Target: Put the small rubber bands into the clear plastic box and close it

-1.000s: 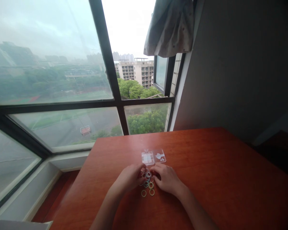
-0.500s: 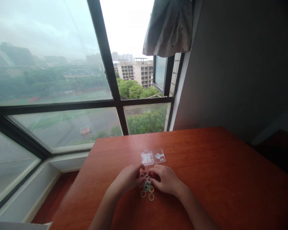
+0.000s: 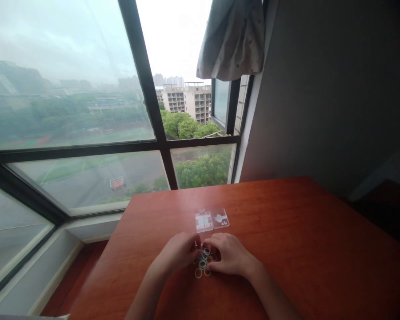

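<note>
Small rings [image 3: 205, 257], many, thin and round, in pale blue, green, yellow and whitish tones: loosely heaped on the tabletop [image 3: 286, 222] between the fingers of the left hand [image 3: 176, 253] and those of the right hand [image 3: 232, 255], some overlapped. Stage, as judged: a rough gathering is achieved, no order is yet given to the heap, and two yellowish rings are left at its near edge, the right one beside the right thumb. The left fingers are curled at the heap's left side; whether a ring is pinched cannot be told. The right fingers are parted from the thumb in a curve about the right side. Just beyond both sets of fingers, a clear flat case [image 3: 204, 222] is laid open; no ring can be made out inside.
</note>
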Available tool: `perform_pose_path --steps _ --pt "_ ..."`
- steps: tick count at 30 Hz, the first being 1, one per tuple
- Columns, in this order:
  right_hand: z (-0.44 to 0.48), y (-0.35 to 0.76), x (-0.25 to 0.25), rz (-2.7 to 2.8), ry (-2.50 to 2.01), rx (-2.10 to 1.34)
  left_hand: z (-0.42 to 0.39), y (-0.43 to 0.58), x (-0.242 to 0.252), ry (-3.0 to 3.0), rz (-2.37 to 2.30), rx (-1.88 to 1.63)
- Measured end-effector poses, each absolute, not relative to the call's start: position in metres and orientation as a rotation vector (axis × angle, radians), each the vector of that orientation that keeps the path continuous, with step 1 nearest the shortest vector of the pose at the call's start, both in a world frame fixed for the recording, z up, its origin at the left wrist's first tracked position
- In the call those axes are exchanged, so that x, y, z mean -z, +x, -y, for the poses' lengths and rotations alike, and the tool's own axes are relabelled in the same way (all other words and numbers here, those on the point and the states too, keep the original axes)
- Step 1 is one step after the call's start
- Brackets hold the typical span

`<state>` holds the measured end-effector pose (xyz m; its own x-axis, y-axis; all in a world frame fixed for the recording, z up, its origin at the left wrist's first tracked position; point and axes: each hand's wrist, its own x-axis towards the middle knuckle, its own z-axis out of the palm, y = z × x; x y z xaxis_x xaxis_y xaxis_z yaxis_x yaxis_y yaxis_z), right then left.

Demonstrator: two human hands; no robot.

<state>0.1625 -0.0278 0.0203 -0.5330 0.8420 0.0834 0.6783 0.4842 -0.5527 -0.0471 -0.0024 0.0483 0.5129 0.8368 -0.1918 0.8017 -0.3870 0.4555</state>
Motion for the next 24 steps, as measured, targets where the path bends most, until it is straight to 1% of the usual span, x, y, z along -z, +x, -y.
perform_pose_path --steps 7,15,20,24 --pt "0.025 0.163 -0.02 2.242 -1.322 -0.691 0.001 -0.045 -0.049 2.254 -1.287 -0.12" --pt "0.017 0.167 -0.009 2.101 -1.46 -0.591 -0.008 -0.047 -0.036 2.291 -1.481 -0.412" --pt "0.011 0.172 -0.001 1.952 -1.587 -0.512 -0.01 -0.047 -0.032 2.307 -1.512 -0.384" --pt "0.01 0.173 0.0 2.0 -1.636 -0.487 -0.01 -0.047 -0.035 2.309 -1.536 -0.346"
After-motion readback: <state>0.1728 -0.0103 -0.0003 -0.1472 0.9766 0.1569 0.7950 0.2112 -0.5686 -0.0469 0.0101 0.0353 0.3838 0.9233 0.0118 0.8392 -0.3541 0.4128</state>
